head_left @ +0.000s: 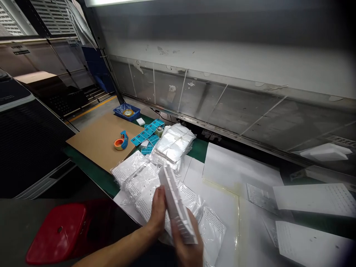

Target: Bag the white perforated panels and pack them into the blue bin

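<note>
A white slotted plastic panel [178,207] is tilted up on edge between my two hands, its narrow side facing me. My left hand [158,207] grips its left face near the middle. Around its lower end my right hand [190,241] is wrapped, with some fingers hidden behind the panel. Below and behind them, several similar white panels in clear plastic bags [141,181] lie overlapping. Another bagged panel [213,233] rests right of my right hand. A stack of clear plastic bags [175,142] sits just beyond the bagged panels.
A tape dispenser [121,141] lies on a brown cardboard sheet [94,137]. Blue label strips [148,132] and a small jar [159,131] are near the bags. A blue tray [133,115] holds tape. Loose white panels [314,200] lie at right; a red stool [58,233] stands lower left.
</note>
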### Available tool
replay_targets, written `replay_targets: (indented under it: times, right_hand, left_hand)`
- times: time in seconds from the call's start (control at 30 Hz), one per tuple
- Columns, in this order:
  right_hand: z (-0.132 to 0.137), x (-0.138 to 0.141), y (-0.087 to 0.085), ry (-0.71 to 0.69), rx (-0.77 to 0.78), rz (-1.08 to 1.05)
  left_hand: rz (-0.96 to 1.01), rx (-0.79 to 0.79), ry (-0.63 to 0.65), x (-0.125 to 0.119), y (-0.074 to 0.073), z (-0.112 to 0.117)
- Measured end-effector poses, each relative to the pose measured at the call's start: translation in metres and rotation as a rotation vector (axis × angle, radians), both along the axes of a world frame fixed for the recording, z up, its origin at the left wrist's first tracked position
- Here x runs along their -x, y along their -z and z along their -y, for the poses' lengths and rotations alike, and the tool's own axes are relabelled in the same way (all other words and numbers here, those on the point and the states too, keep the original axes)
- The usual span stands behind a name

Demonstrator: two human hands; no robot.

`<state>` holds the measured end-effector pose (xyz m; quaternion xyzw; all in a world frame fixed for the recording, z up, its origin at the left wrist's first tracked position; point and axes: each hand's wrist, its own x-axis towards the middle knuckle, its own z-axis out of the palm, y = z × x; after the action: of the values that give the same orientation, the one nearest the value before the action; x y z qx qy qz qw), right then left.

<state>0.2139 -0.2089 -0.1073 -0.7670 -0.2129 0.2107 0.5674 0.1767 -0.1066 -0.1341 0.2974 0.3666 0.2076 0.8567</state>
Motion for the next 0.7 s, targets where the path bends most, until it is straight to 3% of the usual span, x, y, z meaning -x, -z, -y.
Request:
replay_targets:
  times: [0.1,0.2,0.33,0.47,0.57,0.7]
  right_hand:
    - [0.023,-0.034,-0.008,0.330,0.040,-0.345]
    - [0.047,-0.067,-0.014,0.568,0.052,-0.435]
    - [0.067,-0.093,-0.015,0.707,0.135,-0.293]
    - [0.075,-0.096,-0.017,0.661,0.228,-0.172]
    - [0.078,-0.092,-0.017,0.581,0.221,-0.153]
    - [0.072,-0.083,-0.017,0.529,0.137,-0.272]
  left_hand:
    - [-0.369,-0.607,0.167,-0.004,0.006,-0.003]
    - [-0.557,-0.851,0.274,-0.011,0.017,-0.034]
    - [-0.694,-0.970,0.379,-0.045,0.043,-0.082]
    - [-0.737,-0.978,0.503,-0.076,0.064,-0.095]
    - [-0.683,-0.945,0.508,-0.070,0.064,-0.092]
    - [-0.550,-0.835,0.412,-0.038,0.052,-0.088]
